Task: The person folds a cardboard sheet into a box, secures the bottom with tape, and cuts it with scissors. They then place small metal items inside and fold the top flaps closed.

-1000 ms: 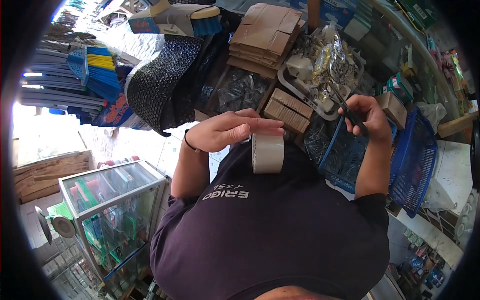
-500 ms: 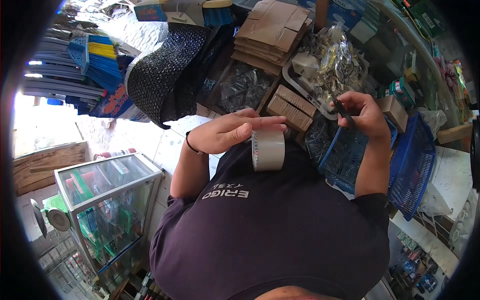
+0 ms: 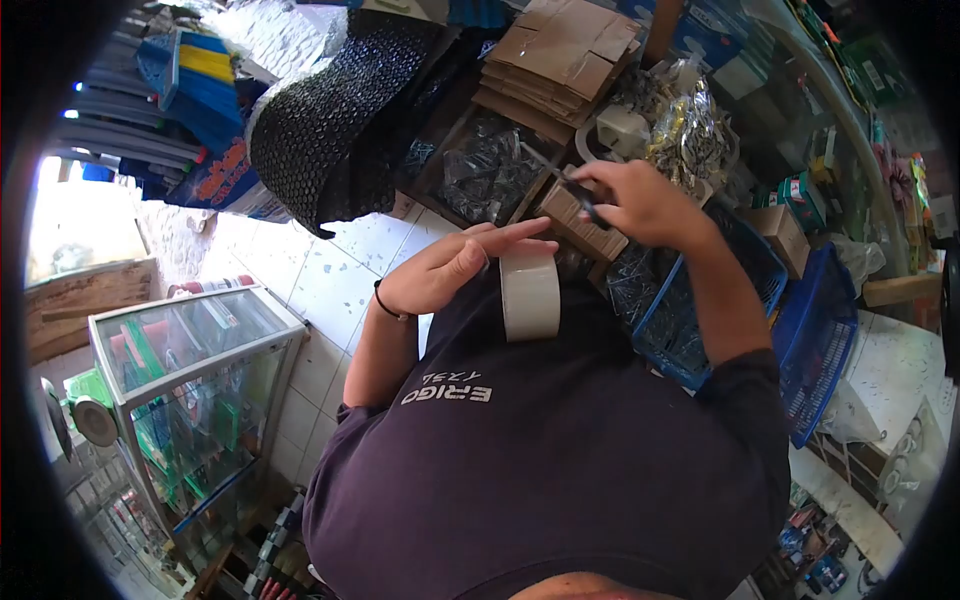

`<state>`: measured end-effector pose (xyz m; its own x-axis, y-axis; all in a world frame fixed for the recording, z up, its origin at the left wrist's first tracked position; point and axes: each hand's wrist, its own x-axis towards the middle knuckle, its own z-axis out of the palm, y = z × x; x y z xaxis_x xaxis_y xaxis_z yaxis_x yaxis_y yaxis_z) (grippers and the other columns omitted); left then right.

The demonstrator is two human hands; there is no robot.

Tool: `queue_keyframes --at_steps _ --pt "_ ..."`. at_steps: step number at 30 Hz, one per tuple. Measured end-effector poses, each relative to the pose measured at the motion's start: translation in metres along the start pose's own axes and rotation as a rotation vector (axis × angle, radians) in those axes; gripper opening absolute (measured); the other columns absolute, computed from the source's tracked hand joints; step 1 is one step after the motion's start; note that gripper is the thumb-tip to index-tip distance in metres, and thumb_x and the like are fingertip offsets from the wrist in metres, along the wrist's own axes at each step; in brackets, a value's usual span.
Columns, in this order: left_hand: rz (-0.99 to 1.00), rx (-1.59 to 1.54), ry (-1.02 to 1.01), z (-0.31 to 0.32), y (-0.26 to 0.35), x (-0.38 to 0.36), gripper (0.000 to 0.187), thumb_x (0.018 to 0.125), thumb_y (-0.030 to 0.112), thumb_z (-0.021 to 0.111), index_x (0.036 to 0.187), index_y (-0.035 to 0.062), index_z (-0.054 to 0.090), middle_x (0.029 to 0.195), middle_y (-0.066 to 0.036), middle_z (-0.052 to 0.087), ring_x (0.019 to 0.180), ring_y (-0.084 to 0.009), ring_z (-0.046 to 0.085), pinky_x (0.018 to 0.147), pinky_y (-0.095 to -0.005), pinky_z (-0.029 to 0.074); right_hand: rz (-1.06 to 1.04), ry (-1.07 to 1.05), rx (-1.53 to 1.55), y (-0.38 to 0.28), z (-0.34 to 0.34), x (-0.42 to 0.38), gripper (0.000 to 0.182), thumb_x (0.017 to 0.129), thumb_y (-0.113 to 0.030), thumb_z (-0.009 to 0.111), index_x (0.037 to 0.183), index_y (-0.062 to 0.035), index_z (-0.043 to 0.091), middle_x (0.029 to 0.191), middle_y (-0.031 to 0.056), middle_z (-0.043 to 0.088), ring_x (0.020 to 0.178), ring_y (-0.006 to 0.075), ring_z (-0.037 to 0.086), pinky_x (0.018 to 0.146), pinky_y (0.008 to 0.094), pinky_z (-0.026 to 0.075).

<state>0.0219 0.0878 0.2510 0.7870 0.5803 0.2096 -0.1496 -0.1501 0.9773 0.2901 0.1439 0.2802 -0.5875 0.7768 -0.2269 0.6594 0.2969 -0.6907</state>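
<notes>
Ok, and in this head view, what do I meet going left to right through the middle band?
Glass case → tape roll → right hand → dark blue basket → piece of wood. The left hand overlaps the roll, so it is left out.

The left forearm [image 3: 382, 348] angles forward, the left hand [image 3: 435, 273] turned inward with index finger [image 3: 515, 233] straightened; the right forearm [image 3: 728, 300] slants inward, the right hand [image 3: 638, 203] curled in a grip.
</notes>
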Motion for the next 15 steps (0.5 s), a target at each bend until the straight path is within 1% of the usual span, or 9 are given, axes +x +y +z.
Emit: queue_keyframes --at_steps 2,4,7,10,13,14,15 --pt "-0.025 -0.132 0.069 0.004 -0.009 -0.011 0.073 0.098 0.054 0.018 0.142 -0.003 0.029 0.131 -0.018 0.052 0.119 -0.0268 0.051 0.101 -0.0343 0.034 -0.109 0.044 -0.116 -0.003 0.02 0.032 0.034 0.074 -0.005 0.063 0.107 -0.0006 0.056 0.076 0.017 0.064 0.076 0.0288 0.064 0.068 0.0352 0.048" --pt "-0.051 -0.218 0.126 0.007 -0.016 -0.021 0.074 0.097 0.056 0.019 0.142 -0.0025 0.029 0.133 -0.018 0.05 0.122 -0.0262 0.048 0.104 -0.0347 0.032 -0.125 0.068 -0.205 0.0 0.047 0.068 0.033 0.074 -0.008 0.065 0.105 -0.0021 0.053 0.078 0.0181 0.064 0.08 0.0359 0.063 0.07 0.042 0.049" --pt "-0.08 -0.269 0.219 0.011 -0.008 -0.033 0.077 0.095 0.058 0.02 0.142 -0.0019 0.029 0.134 -0.018 0.049 0.124 -0.0257 0.047 0.106 -0.0348 0.031 0.011 -0.058 -0.362 -0.01 0.081 0.122 0.031 0.079 -0.009 0.059 0.109 -0.0025 0.053 0.097 0.0218 0.064 0.094 0.0381 0.062 0.08 0.046 0.05" --pt "-0.056 -0.252 0.299 0.016 -0.003 -0.046 0.077 0.095 0.059 0.02 0.143 -0.0011 0.028 0.134 -0.018 0.048 0.124 -0.0255 0.046 0.106 -0.0349 0.031 0.08 -0.072 -0.496 -0.004 0.118 0.166 0.029 0.083 -0.007 0.052 0.111 -0.0062 0.056 0.1 0.0199 0.065 0.097 0.0363 0.062 0.081 0.0463 0.051" --pt "-0.045 -0.245 0.377 0.021 -0.002 -0.058 0.077 0.095 0.059 0.021 0.143 -0.0004 0.028 0.135 -0.018 0.048 0.124 -0.0257 0.046 0.106 -0.035 0.031 0.047 -0.052 -0.552 0.028 0.153 0.192 0.03 0.082 -0.008 0.052 0.111 -0.0097 0.059 0.096 0.0187 0.066 0.093 0.0371 0.063 0.081 0.0465 0.05" --pt "-0.051 -0.245 0.399 0.022 -0.001 -0.062 0.077 0.095 0.059 0.021 0.143 -0.0002 0.028 0.135 -0.018 0.048 0.125 -0.0258 0.046 0.106 -0.0351 0.031 0.077 -0.069 -0.529 0.033 0.16 0.196 0.029 0.081 -0.012 0.057 0.11 -0.011 0.061 0.1 0.019 0.065 0.095 0.0365 0.063 0.082 0.0457 0.05" --pt "-0.056 -0.24 0.415 0.022 0.0 -0.066 0.077 0.095 0.059 0.021 0.143 0.0 0.028 0.135 -0.018 0.048 0.125 -0.026 0.046 0.106 -0.0353 0.031 0.067 -0.066 -0.534 0.032 0.16 0.197 0.029 0.081 -0.014 0.058 0.11 -0.0105 0.061 0.099 0.0191 0.065 0.095 0.0365 0.063 0.083 0.0456 0.05"
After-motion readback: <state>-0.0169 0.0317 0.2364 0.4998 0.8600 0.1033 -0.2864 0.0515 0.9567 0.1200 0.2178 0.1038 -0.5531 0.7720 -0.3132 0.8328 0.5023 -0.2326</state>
